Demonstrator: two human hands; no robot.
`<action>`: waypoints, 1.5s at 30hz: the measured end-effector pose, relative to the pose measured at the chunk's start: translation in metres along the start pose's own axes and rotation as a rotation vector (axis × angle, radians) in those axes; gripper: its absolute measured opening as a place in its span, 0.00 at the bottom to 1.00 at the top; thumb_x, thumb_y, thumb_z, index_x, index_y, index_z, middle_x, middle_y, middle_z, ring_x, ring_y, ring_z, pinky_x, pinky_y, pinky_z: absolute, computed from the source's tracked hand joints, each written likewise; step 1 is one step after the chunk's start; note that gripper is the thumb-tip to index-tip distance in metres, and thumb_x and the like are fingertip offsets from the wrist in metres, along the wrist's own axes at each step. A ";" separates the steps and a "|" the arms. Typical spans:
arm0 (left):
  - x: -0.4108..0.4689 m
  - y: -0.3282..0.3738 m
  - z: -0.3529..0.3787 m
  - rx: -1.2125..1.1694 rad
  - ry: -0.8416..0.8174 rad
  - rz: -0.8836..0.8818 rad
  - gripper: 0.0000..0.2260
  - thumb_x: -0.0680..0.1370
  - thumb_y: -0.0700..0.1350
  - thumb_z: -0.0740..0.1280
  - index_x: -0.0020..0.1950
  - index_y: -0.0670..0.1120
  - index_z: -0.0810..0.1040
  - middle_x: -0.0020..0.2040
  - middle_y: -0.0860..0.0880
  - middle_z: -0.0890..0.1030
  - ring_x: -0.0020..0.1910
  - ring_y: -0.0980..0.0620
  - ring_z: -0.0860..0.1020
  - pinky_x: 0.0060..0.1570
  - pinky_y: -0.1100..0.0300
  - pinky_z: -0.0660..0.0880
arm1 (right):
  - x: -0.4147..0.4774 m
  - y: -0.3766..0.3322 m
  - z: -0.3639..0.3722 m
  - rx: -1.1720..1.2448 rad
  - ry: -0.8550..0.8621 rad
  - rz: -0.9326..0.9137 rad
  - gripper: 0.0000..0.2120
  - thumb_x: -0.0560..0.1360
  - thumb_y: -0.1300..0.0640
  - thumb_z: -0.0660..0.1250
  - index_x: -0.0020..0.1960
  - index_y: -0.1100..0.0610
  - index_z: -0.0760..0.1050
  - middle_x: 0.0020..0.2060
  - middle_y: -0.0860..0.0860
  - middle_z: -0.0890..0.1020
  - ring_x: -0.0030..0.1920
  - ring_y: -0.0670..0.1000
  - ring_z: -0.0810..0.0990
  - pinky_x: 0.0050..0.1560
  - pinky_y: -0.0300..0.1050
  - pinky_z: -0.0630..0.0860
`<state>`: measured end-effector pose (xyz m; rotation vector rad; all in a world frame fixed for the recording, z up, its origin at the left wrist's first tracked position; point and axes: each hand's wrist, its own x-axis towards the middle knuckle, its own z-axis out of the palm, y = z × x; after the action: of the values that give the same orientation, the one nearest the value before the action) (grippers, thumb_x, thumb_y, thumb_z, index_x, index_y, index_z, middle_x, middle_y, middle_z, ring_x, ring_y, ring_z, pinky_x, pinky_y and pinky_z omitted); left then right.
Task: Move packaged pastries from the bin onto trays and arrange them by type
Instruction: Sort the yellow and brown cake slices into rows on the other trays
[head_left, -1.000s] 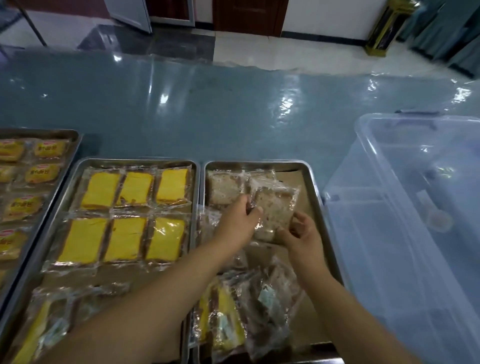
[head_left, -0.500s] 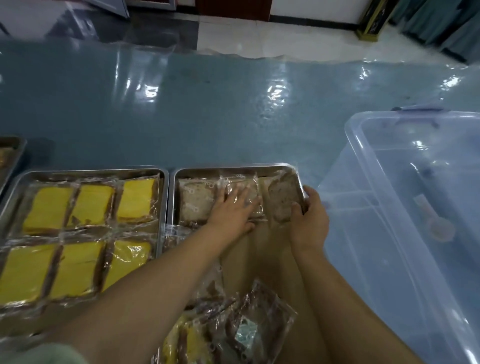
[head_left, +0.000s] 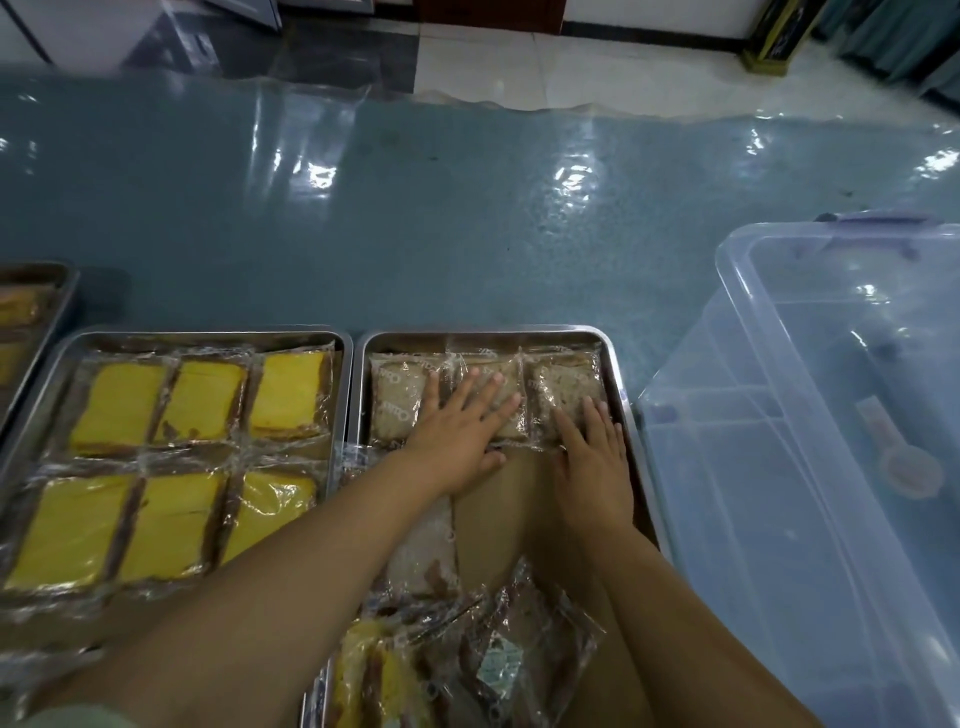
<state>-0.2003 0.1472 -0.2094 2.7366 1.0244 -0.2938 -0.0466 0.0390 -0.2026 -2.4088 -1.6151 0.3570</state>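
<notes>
Three brown packaged pastries lie in a row at the far end of the right metal tray (head_left: 631, 441). My left hand (head_left: 460, 431) lies flat with spread fingers across the left brown pastry (head_left: 395, 400) and the middle one (head_left: 506, 387). My right hand (head_left: 592, 452) rests flat on the near edge of the right brown pastry (head_left: 563, 382). A loose heap of wrapped pastries (head_left: 457, 660), yellow and brown, sits at the tray's near end. The left tray (head_left: 208, 338) holds several yellow packaged cakes (head_left: 200, 400) in two rows.
A large clear plastic bin (head_left: 831, 415) stands to the right of the trays, a small scoop-like item visible through its wall. A third tray (head_left: 57, 291) with yellow packs shows at the far left edge. Everything sits on a glossy blue-green surface (head_left: 415, 218).
The brown pastry I held above the tray a second ago now lies at the row's right end. Both hands went from holding it to lying flat on the row.
</notes>
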 end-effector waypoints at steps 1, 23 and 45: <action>-0.002 -0.001 -0.004 -0.033 -0.001 0.009 0.34 0.78 0.61 0.56 0.75 0.57 0.37 0.75 0.49 0.35 0.73 0.46 0.33 0.68 0.36 0.34 | 0.000 0.000 -0.002 0.015 -0.013 0.000 0.24 0.79 0.58 0.57 0.74 0.49 0.60 0.76 0.53 0.54 0.76 0.51 0.45 0.75 0.46 0.41; -0.101 -0.039 -0.039 -0.332 0.149 -0.170 0.04 0.75 0.43 0.66 0.42 0.52 0.76 0.41 0.56 0.76 0.44 0.53 0.73 0.37 0.59 0.64 | -0.095 -0.029 0.012 0.341 -0.142 -0.105 0.08 0.75 0.57 0.66 0.53 0.54 0.79 0.46 0.48 0.79 0.43 0.48 0.78 0.43 0.44 0.75; -0.098 -0.007 -0.031 -0.230 0.362 -0.398 0.10 0.76 0.44 0.64 0.58 0.49 0.76 0.55 0.51 0.78 0.54 0.49 0.73 0.52 0.54 0.67 | -0.084 0.008 -0.031 0.252 0.199 0.260 0.04 0.76 0.57 0.65 0.44 0.52 0.78 0.37 0.47 0.80 0.41 0.49 0.77 0.35 0.40 0.68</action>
<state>-0.2740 0.0995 -0.1559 2.4105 1.5863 0.2612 -0.0604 -0.0432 -0.1688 -2.3738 -1.1059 0.3292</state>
